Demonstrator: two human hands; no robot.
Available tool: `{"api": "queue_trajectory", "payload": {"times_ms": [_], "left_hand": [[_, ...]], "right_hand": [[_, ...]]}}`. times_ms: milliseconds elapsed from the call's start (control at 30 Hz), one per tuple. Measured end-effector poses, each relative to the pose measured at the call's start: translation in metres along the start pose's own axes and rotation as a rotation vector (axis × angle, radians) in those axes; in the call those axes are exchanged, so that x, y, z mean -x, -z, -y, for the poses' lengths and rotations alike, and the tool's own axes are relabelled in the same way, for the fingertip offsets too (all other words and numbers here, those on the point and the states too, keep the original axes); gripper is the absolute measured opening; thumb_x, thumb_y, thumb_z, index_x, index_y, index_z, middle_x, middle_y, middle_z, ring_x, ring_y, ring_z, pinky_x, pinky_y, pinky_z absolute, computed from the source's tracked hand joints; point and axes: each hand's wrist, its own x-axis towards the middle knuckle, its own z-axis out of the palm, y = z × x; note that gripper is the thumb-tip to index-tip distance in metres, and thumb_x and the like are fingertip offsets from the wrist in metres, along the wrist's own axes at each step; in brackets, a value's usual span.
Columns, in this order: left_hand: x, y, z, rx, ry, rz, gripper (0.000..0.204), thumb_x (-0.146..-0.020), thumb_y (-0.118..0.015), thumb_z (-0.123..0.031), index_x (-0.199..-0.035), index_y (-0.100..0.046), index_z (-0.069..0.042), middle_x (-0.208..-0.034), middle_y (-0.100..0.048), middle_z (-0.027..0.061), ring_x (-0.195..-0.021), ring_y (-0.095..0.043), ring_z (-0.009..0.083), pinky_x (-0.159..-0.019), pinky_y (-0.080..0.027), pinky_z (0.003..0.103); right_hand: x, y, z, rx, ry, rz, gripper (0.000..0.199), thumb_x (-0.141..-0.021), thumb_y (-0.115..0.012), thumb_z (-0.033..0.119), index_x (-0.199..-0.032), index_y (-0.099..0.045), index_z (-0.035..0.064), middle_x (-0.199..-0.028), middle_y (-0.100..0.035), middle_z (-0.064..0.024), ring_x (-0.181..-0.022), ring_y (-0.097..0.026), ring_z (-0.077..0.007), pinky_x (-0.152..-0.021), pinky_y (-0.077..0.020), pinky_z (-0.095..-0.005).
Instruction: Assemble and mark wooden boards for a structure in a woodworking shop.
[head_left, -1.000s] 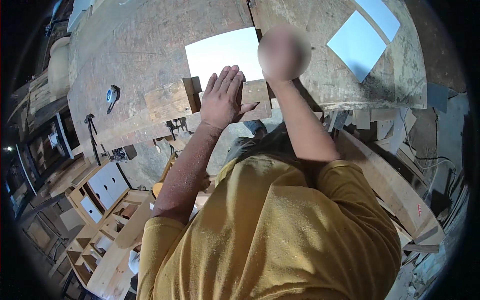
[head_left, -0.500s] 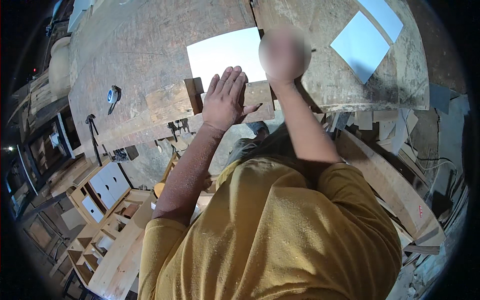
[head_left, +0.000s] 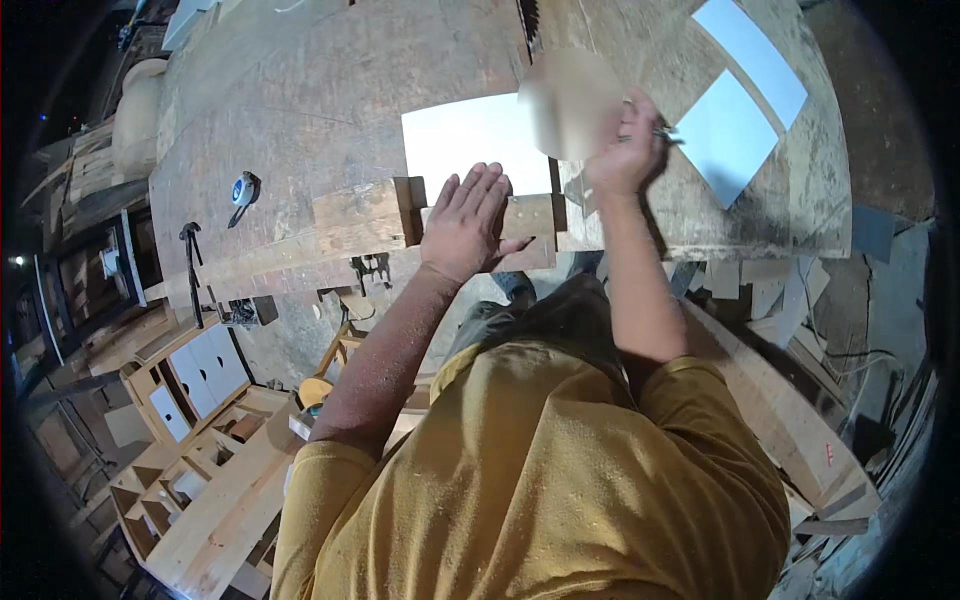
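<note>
My left hand (head_left: 468,220) lies flat, fingers spread, on the near edge of a white board (head_left: 470,145) and the wooden rail (head_left: 365,215) in front of it. My right hand (head_left: 625,150) is raised above the worn wooden bench (head_left: 300,100), just right of the board. Its fingers are curled around a thin dark stick (head_left: 668,133) whose tip pokes out to the right. A blurred patch hides the board's far right corner. A saw blade (head_left: 527,15) rises from the bench beyond the board.
Two white panels (head_left: 728,135) (head_left: 752,48) lie at the bench's right end. A tape measure (head_left: 243,188) and a dark clamp (head_left: 190,255) sit at the left. A wooden shelf unit (head_left: 195,375) stands lower left. Wood offcuts (head_left: 790,390) litter the floor to the right.
My right hand has shifted slightly right and now shows beside the blurred patch. My left hand has stayed flat on the board's near edge.
</note>
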Motion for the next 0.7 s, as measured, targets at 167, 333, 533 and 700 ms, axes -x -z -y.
{"api": "queue_trajectory", "payload": {"times_ms": [167, 333, 533, 700], "left_hand": [[0.000, 0.002, 0.000, 0.001, -0.031, -0.029, 0.082, -0.074, -0.067, -0.056, -0.135, -0.043, -0.007, -0.146, -0.039, 0.0094, -0.138, -0.033, 0.0250, -0.113, -0.025, 0.044], [0.001, 0.006, -0.003, 0.006, -0.027, -0.008, 0.082, -0.075, -0.066, -0.056, -0.136, -0.042, -0.006, -0.146, -0.038, 0.0105, -0.138, -0.032, 0.0252, -0.114, -0.024, 0.044], [0.003, 0.005, 0.001, 0.007, -0.045, 0.022, 0.080, -0.079, -0.062, -0.058, -0.136, -0.042, -0.005, -0.146, -0.039, 0.0113, -0.137, -0.033, 0.0263, -0.113, -0.024, 0.045], [-0.001, 0.009, 0.001, 0.010, -0.060, -0.003, 0.081, -0.080, -0.060, -0.059, -0.137, -0.041, -0.005, -0.146, -0.039, 0.0115, -0.137, -0.033, 0.0272, -0.114, -0.024, 0.046]], "right_hand": [[0.032, -0.018, -0.029, 0.257, 0.033, 0.204, 0.042, -0.098, -0.042, 0.037, -0.118, -0.048, 0.0000, -0.070, -0.052, -0.0063, -0.047, -0.037, -0.0082, -0.043, -0.0283, -0.0216], [0.029, -0.016, -0.003, 0.409, -0.022, 0.126, 0.036, -0.099, -0.043, 0.030, -0.115, -0.049, -0.0023, -0.068, -0.050, -0.0042, -0.045, -0.035, -0.0050, -0.042, -0.0274, -0.0207], [0.048, 0.017, 0.035, 0.545, -0.049, 0.120, 0.031, -0.098, -0.047, 0.024, -0.112, -0.054, -0.0023, -0.072, -0.052, -0.0026, -0.050, -0.036, -0.0038, -0.046, -0.0295, -0.0194], [0.057, 0.041, 0.057, 0.629, -0.019, 0.108, 0.028, -0.098, -0.046, 0.021, -0.112, -0.054, -0.0019, -0.072, -0.053, -0.0025, -0.051, -0.036, -0.0034, -0.046, -0.0288, -0.0187]]}}
